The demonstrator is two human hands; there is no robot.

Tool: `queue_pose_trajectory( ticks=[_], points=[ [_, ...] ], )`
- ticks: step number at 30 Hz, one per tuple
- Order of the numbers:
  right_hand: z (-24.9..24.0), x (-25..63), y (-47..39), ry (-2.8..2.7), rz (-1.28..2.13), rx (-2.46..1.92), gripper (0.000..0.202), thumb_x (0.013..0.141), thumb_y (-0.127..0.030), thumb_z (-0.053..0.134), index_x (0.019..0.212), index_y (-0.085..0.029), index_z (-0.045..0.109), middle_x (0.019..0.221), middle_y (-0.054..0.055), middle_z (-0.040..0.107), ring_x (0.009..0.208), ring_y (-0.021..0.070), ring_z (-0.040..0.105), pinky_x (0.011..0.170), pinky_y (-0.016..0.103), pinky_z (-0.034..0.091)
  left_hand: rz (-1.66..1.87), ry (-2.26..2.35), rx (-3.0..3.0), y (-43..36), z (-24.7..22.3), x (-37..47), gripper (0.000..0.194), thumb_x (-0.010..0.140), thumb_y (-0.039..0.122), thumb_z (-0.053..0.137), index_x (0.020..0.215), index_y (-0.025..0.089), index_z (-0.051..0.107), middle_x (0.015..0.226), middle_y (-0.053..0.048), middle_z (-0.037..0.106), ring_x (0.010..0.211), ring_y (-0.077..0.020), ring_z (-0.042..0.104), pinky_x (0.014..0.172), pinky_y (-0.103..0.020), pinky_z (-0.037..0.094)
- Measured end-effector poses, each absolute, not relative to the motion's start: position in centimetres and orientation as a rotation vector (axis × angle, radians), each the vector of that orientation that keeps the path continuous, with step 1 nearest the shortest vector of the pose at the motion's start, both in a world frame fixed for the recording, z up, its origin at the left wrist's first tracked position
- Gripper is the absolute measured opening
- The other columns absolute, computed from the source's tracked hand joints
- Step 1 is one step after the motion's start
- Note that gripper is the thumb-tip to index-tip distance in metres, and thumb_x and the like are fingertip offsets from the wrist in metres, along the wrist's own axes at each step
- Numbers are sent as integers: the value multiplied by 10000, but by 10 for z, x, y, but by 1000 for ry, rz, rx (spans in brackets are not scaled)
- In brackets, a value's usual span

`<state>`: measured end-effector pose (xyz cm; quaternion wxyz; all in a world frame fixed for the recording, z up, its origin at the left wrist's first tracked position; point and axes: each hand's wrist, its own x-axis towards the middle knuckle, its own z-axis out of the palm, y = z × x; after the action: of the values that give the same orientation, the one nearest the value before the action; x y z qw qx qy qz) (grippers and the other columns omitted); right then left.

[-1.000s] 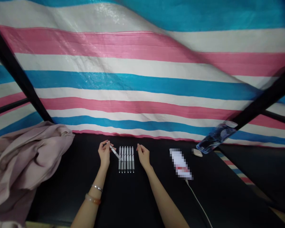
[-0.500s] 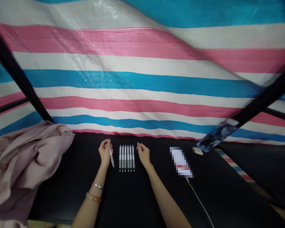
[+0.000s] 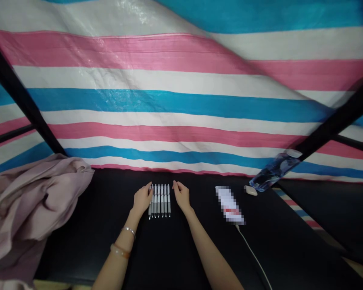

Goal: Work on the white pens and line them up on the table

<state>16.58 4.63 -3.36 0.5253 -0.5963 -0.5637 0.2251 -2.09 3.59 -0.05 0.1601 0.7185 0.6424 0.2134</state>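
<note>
Several white and grey pens (image 3: 162, 201) lie side by side in a row on the black table (image 3: 169, 249), their tips toward me. At the row's left end, my left hand (image 3: 143, 198) has its fingers closed on the upper part of the leftmost pen (image 3: 150, 207), which lies beside the others and slants slightly. My right hand (image 3: 182, 195) rests just right of the row with its fingers curled together, apart from the pens; nothing shows in it.
A phone (image 3: 230, 205) with a white cable (image 3: 252, 251) lies to the right. Behind it are a small white case (image 3: 251, 191) and a clear bottle (image 3: 274, 171). Pinkish cloth (image 3: 45, 193) is heaped at the left. Striped sheeting (image 3: 169, 104) hangs behind the table.
My left hand has moved right with its pen, bringing it from a tilted position apart from the row to the row's left end. My right hand has barely moved.
</note>
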Motion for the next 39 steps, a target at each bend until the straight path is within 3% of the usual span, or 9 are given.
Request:
queue_pose_trajectory(
  ticks=[7,15,21,31,39],
  points=[
    [-35,165,48,-1356,528,-1452,504,819,-588,321,552,-197,494,470,-36,443,461,102,385,482,223,285,504,1852,2207,38,-4,-22,433,906,354,312,1294,214,441,1072,-83,613,1012,-182,539,803,-266,419],
    [-32,165,47,-1377,510,-1479,518,825,-594,302,552,-198,493,469,-35,440,469,104,387,490,221,289,482,1887,2260,41,-8,-24,407,905,377,304,1222,242,522,1020,-88,596,1003,-208,508,791,-282,417],
    [-26,162,41,-1489,431,-1580,461,852,-525,303,591,-204,504,500,-31,463,478,106,390,486,223,259,582,1898,2147,43,-8,-22,461,895,375,330,1292,154,410,1055,-128,600,1050,-229,499,810,-314,411],
    [-22,159,39,-1630,374,-1620,291,847,-397,383,728,-224,585,728,-4,604,665,136,543,584,227,332,729,1854,1999,43,-4,-26,257,870,290,380,980,184,586,931,-61,605,947,-180,534,781,-274,412],
    [-20,159,38,-1650,380,-1612,246,825,-374,417,743,-229,598,731,-10,605,682,136,552,582,227,338,614,1925,2105,44,-8,-24,338,893,317,342,1127,220,566,1048,-74,567,999,-189,507,768,-271,416]
  ],
)
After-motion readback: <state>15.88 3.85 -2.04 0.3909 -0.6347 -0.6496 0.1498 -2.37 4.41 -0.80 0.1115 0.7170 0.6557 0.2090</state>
